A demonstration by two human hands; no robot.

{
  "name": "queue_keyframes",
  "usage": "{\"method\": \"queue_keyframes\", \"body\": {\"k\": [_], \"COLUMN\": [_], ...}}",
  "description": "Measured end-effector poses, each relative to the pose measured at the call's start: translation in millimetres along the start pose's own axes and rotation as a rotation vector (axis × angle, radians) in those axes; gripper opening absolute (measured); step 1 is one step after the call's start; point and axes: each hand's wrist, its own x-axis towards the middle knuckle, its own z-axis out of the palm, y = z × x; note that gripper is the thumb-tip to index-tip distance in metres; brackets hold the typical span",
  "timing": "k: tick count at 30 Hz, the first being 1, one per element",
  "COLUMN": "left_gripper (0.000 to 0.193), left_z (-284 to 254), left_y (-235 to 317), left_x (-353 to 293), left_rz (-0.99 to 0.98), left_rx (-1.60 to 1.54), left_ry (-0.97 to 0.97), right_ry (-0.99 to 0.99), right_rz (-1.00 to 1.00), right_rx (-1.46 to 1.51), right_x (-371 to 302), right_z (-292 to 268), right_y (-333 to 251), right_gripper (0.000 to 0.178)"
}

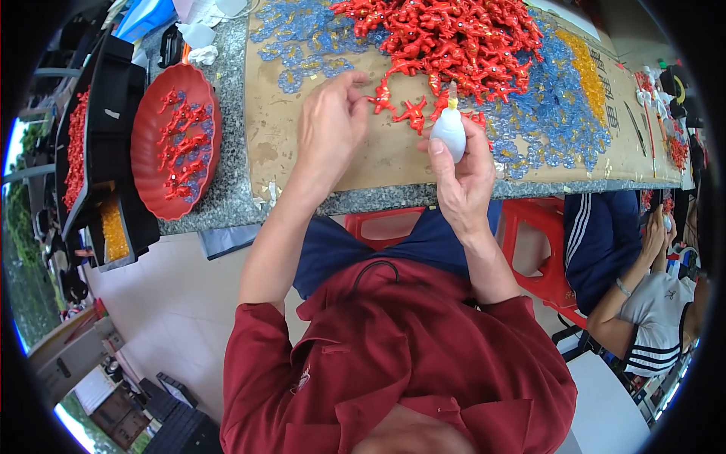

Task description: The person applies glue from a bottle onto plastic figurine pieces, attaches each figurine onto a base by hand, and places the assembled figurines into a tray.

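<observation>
My right hand is wrapped round a white squeeze bulb, its narrow nozzle pointing up and away from me. The fingers of my left hand are partly curled but apart, with their tips beside a small red figurine. Whether they touch it is hard to tell. Another red figurine lies on the cardboard between my hands. Beyond them rises a large heap of red figurines. Clear blue pieces are spread around the heap on both sides.
A red scalloped tray at the left holds rows of figurines with blue pieces. Black bins stand farther left. Yellow pieces lie at the far right of the cardboard. A co-worker sits at my right, near a red stool.
</observation>
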Motion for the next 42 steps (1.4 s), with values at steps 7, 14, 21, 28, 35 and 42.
{"method": "queue_keyframes", "body": {"k": [7,14,21,28,35,42], "left_gripper": [0.034,0.026,0.027,0.035,0.036,0.039], "left_z": [5.2,-0.7,-15.3,-11.5,-10.7,-12.2], "left_y": [7.4,12.6,-22.3,-29.2,-31.7,-31.9], "left_x": [-10.7,-20.6,-74.9,-95.2,-98.2,-99.2], "left_rz": [0.242,0.066,-0.317,-0.32,-0.274,-0.277], "left_rx": [0.368,-0.053,-1.493,-1.588,-1.519,-1.501], "left_ry": [0.199,0.032,-0.23,-0.194,-0.179,-0.189], "right_ry": [0.0,-0.114,-0.08,-0.249,-0.273,-0.287], "right_rz": [0.041,-0.04,-0.236,-0.327,-0.328,-0.266], "right_rx": [0.066,-0.056,-0.045,-0.196,-0.248,-0.231], "right_x": [0.3,-0.3,-5.7,-8.6,-9.9,-10.6], "right_z": [-2.1,-11.7,-16.4,-11.3,-6.7,-10.5], "right_y": [-0.6,-9.4,-33.6,-39.1,-45.3,-50.4], "right_gripper": [0.031,0.036,0.034,0.036,0.034,0.031]}}
